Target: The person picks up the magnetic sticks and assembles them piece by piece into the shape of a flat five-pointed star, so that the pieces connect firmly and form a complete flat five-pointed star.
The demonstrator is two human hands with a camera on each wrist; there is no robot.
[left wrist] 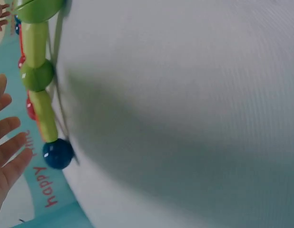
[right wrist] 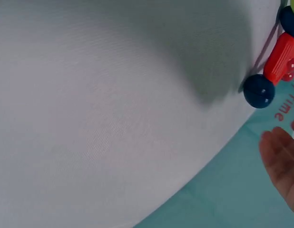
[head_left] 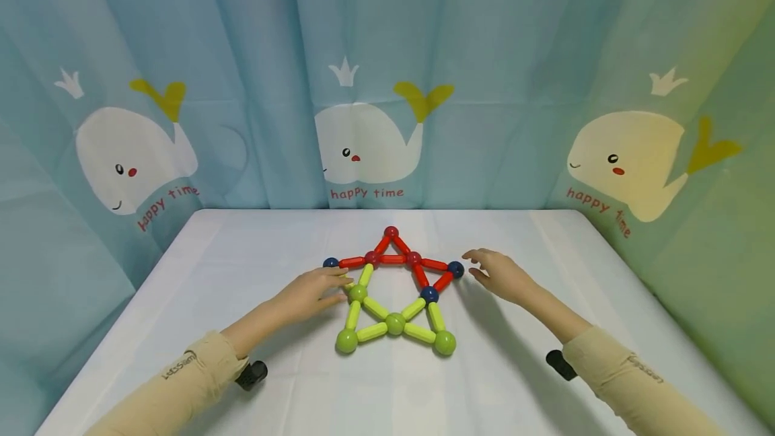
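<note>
A star-shaped figure of toy rods and balls lies flat on the table. Its upper part has red rods [head_left: 393, 259] with a red ball [head_left: 391, 233] at the tip. Yellow-green rods [head_left: 372, 332] and green balls [head_left: 395, 323] form the lower part. Dark blue balls sit at the left point [left wrist: 58, 154], the right point [right wrist: 259, 91] and the lower right inner corner [head_left: 429, 295]. My left hand [head_left: 311, 293], fingers spread, hovers by the left side and covers part of a rod. Just off the right blue ball, my right hand [head_left: 499, 276] holds nothing, its fingers loosely bent.
The white-covered table [head_left: 502, 382] extends around the figure. A light blue curtain [head_left: 496, 39] with printed whales borders its back and sides. Black devices [head_left: 251, 375] show at both sleeve cuffs.
</note>
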